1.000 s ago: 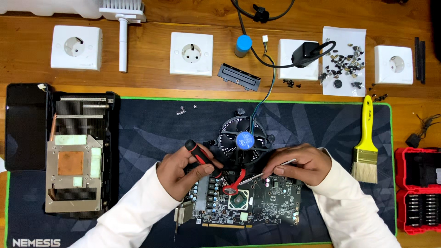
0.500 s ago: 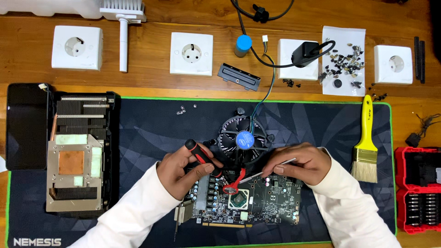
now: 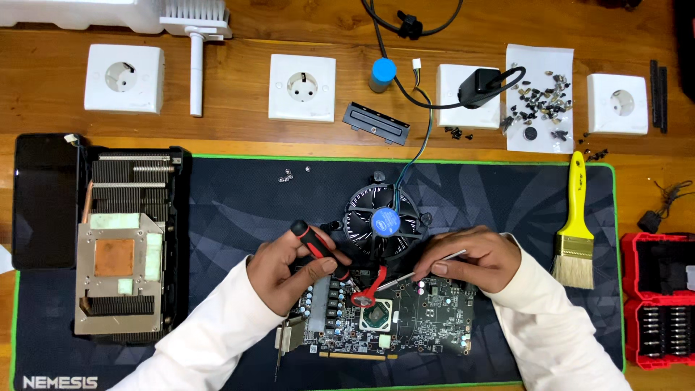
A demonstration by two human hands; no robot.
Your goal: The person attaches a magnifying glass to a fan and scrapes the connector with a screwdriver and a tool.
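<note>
Graphics card (image 3: 405,322), mat 6 o'clock: left hand (image 3: 289,271) clamps red-black tool (image 3: 322,250), right hand (image 3: 470,257) pinches metal pick (image 3: 420,271), tips prob. near chip (image 3: 376,315); slip could scratch it.

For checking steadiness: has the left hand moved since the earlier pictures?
No. The left hand holds the red-handled tool at the same spot beside the round fan.
</note>
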